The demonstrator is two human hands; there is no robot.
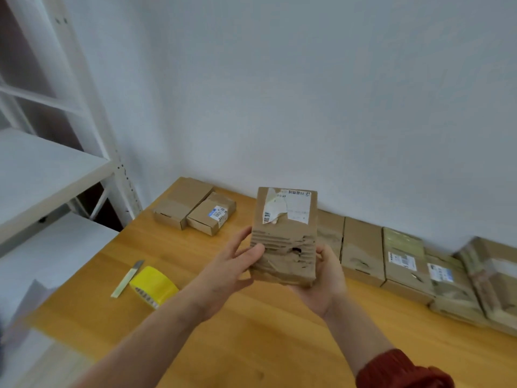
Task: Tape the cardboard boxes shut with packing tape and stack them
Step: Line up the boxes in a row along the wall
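Note:
A worn cardboard box (285, 239) with a torn white label and ripped, ribbed facing is held up above the wooden table (251, 331). My left hand (226, 273) grips its left side, thumb across the front. My right hand (324, 281) cups its lower right corner from beneath. A yellow roll of packing tape (154, 285) lies on the table to the left, with a pale yellow utility knife (127, 278) beside it.
Two small boxes (195, 210) sit at the table's far left corner. A row of several taped boxes (402, 261) lines the wall on the right. White metal shelving (56, 163) stands at the left edge.

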